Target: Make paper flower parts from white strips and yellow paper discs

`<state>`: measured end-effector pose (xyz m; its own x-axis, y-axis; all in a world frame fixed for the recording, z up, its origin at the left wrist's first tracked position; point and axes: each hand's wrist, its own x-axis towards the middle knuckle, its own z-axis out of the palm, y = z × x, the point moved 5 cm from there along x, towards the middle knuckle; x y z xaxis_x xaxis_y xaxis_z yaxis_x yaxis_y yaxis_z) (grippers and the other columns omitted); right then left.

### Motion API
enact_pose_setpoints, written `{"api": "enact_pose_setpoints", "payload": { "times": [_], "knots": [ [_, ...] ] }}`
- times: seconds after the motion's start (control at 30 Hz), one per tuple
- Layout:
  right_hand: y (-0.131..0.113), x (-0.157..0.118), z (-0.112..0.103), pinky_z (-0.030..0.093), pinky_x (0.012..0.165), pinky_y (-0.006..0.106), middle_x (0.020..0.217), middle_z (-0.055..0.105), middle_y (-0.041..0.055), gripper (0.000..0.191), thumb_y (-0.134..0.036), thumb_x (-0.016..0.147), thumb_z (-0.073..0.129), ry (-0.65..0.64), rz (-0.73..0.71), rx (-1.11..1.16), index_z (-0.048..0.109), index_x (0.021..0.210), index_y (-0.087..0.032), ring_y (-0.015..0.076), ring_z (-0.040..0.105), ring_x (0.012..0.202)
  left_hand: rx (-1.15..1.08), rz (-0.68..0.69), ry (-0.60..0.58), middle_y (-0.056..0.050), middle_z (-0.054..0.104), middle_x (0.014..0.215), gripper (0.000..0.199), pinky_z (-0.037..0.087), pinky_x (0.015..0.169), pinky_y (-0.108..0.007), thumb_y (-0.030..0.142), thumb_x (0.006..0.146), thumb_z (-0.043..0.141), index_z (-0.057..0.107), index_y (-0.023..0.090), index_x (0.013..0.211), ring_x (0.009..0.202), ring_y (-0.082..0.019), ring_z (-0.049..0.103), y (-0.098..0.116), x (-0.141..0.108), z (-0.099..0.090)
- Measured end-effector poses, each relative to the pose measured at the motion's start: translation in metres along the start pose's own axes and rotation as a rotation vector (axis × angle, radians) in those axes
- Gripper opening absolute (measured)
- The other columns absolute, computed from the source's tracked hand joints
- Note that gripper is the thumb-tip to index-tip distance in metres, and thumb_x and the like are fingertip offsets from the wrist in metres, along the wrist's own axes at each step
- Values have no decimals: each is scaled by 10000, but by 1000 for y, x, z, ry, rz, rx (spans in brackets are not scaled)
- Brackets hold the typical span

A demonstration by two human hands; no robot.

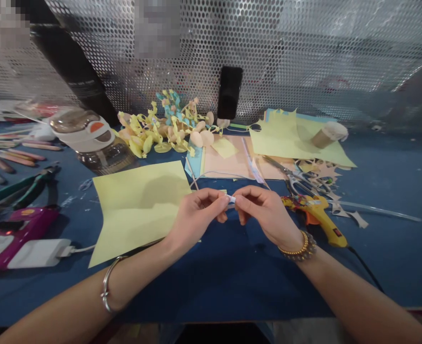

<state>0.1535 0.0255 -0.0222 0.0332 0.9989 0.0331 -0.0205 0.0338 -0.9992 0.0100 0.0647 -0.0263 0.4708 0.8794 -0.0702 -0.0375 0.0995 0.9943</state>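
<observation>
Both hands meet over the blue table, pinching a small pale lavender-white strip (231,199) between the fingertips. It looks like paper, and most of it is hidden by the fingers. My left hand (200,212) holds its left end, and my right hand (263,210) holds the right end. A yellow-green paper sheet (139,205) lies under and beside my left wrist. Just right of my right hand lies a yellow glue gun (321,217). Behind the hands, a lavender paper strip (252,160) rests on peach paper (214,167).
Paper flowers (150,126) stand at the back beside a clear bottle (103,148). A black phone (230,92) leans on the perforated metal panel (196,38). Scissors (297,179) and paper scraps (321,174) lie at right. Pliers (35,186) and a purple power strip (28,229) are at left.
</observation>
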Motion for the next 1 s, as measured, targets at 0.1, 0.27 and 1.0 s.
{"api": "enact_pose_setpoints", "payload": {
  "times": [0.1,0.27,1.0],
  "knots": [
    [-1,0,0,464,464,201,604,575,-46,175,-346,821,682,5,-1,-9,666,819,-172,66,541,467,24,1,12,24,623,567,163,457,555,-203,316,822,654,652,160,772,532,-84,565,2,-1,0],
    [-1,0,1,460,462,209,605,571,-44,194,-362,813,684,13,1,-19,662,790,-171,70,537,463,66,16,48,18,622,563,187,481,555,-217,342,811,659,652,160,764,529,-98,579,5,-3,0],
    [-1,-1,-6,472,473,227,582,579,-36,186,-359,806,683,100,2,-59,652,760,-182,85,544,478,82,-11,20,-7,682,636,153,530,596,-219,314,814,660,680,164,797,580,-107,642,3,-3,1]
  ]
}}
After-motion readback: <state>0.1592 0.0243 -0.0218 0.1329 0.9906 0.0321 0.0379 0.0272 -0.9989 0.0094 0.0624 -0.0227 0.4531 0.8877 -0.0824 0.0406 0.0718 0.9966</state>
